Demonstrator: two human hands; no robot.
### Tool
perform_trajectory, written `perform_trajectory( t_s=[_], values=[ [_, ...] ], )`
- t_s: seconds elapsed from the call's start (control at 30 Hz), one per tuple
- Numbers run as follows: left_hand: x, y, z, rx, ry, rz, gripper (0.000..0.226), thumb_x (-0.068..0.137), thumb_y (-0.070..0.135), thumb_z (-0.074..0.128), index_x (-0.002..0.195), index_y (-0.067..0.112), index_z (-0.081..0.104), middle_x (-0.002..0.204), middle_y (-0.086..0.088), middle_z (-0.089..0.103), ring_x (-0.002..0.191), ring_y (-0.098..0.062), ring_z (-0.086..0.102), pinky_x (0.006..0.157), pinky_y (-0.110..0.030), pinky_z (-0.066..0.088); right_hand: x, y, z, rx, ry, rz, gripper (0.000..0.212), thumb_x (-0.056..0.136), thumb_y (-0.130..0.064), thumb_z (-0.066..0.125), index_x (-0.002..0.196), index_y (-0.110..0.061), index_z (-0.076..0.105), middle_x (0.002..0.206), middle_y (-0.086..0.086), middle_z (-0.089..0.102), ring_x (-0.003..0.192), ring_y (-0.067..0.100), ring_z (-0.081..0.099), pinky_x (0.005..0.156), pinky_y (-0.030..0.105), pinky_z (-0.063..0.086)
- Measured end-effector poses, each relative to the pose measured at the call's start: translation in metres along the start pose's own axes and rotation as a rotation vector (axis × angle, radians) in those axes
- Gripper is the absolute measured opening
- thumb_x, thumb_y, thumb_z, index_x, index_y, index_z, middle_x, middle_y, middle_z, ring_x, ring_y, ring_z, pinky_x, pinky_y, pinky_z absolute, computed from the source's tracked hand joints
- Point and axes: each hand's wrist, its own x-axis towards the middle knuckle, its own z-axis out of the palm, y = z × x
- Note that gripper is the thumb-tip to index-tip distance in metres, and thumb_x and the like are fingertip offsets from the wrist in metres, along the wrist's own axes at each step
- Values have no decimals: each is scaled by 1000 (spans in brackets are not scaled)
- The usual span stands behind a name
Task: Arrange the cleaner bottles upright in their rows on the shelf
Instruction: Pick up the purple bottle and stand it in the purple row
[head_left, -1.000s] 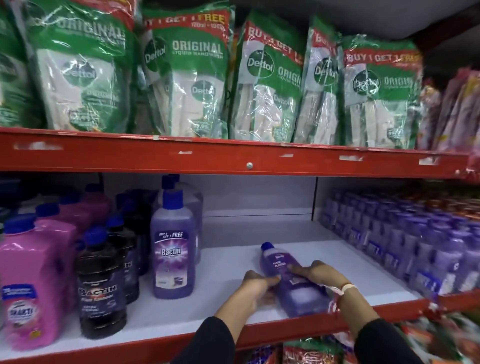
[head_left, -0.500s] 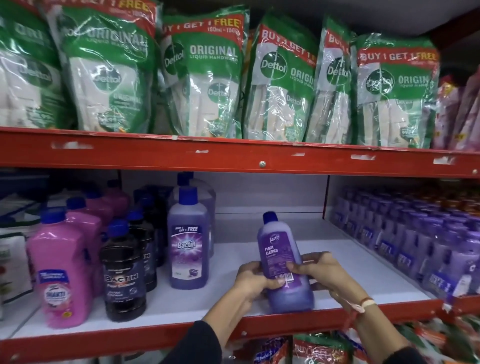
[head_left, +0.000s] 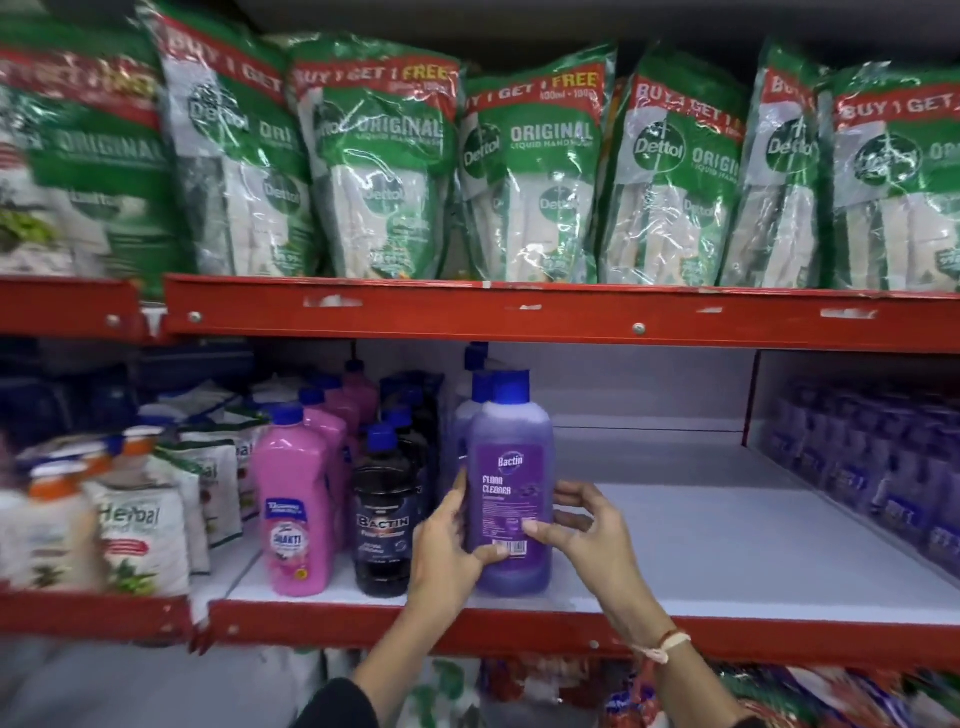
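Note:
A purple Bactin floor cleaner bottle (head_left: 510, 467) with a blue cap stands upright at the front of the white shelf (head_left: 727, 545), in front of the other purple bottles (head_left: 465, 421). My left hand (head_left: 449, 551) grips its left side and lower front. My right hand (head_left: 582, 525) holds its right side with thumb and fingertips. To its left stand a row of black Bactin bottles (head_left: 383, 525) and a row of pink bottles (head_left: 297, 514), all upright.
A red shelf beam (head_left: 519, 312) runs above, loaded with green Dettol pouches (head_left: 530, 171). Several small purple bottles (head_left: 872, 467) fill the right section behind a divider. Herbal pouches (head_left: 140, 525) sit at the left. The red front lip (head_left: 519, 631) edges the shelf.
The purple bottle went from lying on the shelf, to lifted and tilted, to standing upright further left in front of the purple row. Both hands moved left with it.

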Motion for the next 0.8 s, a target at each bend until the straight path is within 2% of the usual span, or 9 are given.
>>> perform_trajectory(
  t_s=[0.07,0.17,0.23,0.4,0.5,0.57,0.63,0.7,0.8],
  values=[
    [-2,-7,-9,92,24,1,108,59,-7,83,146,22,27,122,6,64,107,-10,66,98,-43,52,-1,5,11,-2,-3,-26,50,61,-8,87,104,-13,60,99,-4,69,90,15,70,76,24,58],
    [-4,-19,-15,256,56,24,118,60,1,84,140,54,15,132,5,59,115,-9,61,99,-42,52,-5,14,21,-10,-14,-34,49,63,-7,85,104,-13,59,99,-4,69,90,14,69,68,16,57],
    [-8,-22,-13,288,69,37,119,61,0,83,135,62,13,135,4,56,118,-10,59,99,-41,51,-9,16,22,-10,-29,-30,47,66,-7,83,105,-16,58,102,-4,68,92,10,68,66,12,55],
    [-18,-9,-3,461,132,68,102,66,12,82,147,25,21,140,4,45,126,-13,49,105,-35,45,-20,11,23,-268,96,-116,40,71,-22,81,104,-21,59,97,-9,68,91,4,65,71,5,50],
    [-20,-7,-1,492,129,63,91,72,16,77,145,22,24,136,1,46,125,-17,49,104,-36,44,-38,15,30,-350,155,-164,42,77,-16,75,116,-21,61,109,-7,66,98,6,65,80,19,57],
    [-21,-4,-1,476,136,64,79,79,23,71,145,20,27,135,-1,47,124,-17,49,103,-34,43,-51,19,37,-344,96,-156,55,79,-11,71,130,-22,53,117,-5,55,96,4,63,81,14,56],
    [-24,1,-2,435,156,63,64,87,34,60,142,21,31,137,0,48,124,-16,50,105,-34,42,-55,20,43,-400,43,-149,66,78,-16,70,138,-25,44,119,-6,47,92,5,62,87,21,56],
    [-28,3,-5,382,194,64,46,91,37,50,135,26,39,134,2,53,120,-16,55,103,-41,45,-51,17,44,-423,-15,-153,73,70,-29,71,136,-34,41,121,-8,54,98,7,62,90,31,56],
    [-32,7,-12,327,257,55,19,94,33,45,112,29,51,110,8,64,99,-15,63,91,-45,51,-43,8,47,-351,-160,-93,79,59,-41,79,126,-39,39,109,-13,68,90,1,67,75,17,55]
  ],
)
